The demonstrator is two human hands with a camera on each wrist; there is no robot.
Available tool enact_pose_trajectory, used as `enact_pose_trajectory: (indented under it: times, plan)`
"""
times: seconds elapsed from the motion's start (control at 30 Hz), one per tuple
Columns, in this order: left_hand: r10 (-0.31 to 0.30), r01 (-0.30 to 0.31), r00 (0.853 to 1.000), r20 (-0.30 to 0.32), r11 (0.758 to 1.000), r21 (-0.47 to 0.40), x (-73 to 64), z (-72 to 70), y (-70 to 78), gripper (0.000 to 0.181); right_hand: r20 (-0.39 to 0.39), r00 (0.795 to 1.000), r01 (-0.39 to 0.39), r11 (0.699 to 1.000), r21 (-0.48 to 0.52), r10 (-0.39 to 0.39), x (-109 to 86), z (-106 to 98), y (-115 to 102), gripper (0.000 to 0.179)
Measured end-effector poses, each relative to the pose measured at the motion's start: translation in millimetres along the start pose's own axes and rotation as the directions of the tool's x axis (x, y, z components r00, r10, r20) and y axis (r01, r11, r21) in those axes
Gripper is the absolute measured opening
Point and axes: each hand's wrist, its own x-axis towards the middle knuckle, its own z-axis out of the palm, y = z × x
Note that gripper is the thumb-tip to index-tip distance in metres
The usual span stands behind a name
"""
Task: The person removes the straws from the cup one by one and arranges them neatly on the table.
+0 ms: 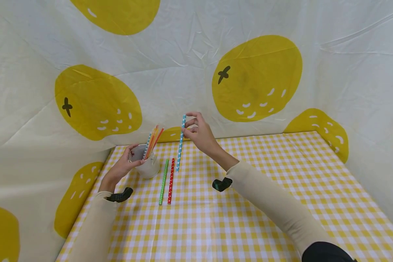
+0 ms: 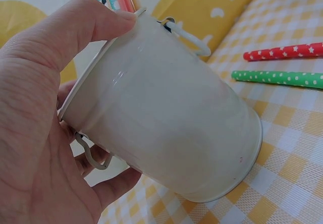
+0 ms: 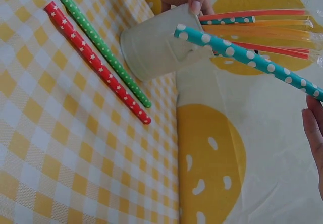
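My left hand [image 1: 120, 168] grips a small white bucket [image 2: 171, 108] by its rim, thumb on the near side and fingers round the far side. Orange, red and dotted blue straws [image 1: 154, 141] stand in the bucket and lean right. Between its thumb and fingers, my right hand [image 1: 201, 135] pinches a blue straw with white dots [image 3: 252, 57] near its upper end. That straw hangs almost upright, right of the bucket. A green dotted straw [image 1: 163, 182] and a red straw with white stars [image 1: 171, 182] lie side by side below it on the table.
A yellow and white checked cloth [image 1: 249, 218] covers the table. Behind it and at both sides hangs a pale sheet [image 1: 177, 87] printed with large yellow fruit. The bucket has small side handles [image 2: 93, 156].
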Motion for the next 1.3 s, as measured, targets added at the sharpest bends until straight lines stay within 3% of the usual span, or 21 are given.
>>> enact_pose_trajectory:
  times: [0.17,0.4,0.87,1.3]
  plan:
    - [0.004,-0.004,1.000,-0.006,1.000,0.009,-0.5,0.0,-2.1,0.091,-0.005,0.999,0.048,0.999,-0.004,-0.048,-4.8,0,5,0.052]
    - [0.008,-0.008,1.000,-0.006,1.000,0.020,-1.8,0.4,-4.0,0.091,0.030,0.997,0.065,0.998,-0.016,-0.065,-11.5,3,12,0.030]
    - [0.009,-0.008,1.000,-0.015,1.000,0.021,-0.6,3.3,-7.2,0.089,0.119,0.990,-0.063,0.995,-0.077,0.072,-20.2,13,37,0.034]
    - [0.027,-0.027,0.999,-0.026,0.999,0.024,-2.5,7.0,-5.0,0.089,0.192,0.960,-0.187,0.977,-0.100,0.203,-24.4,21,65,0.038]
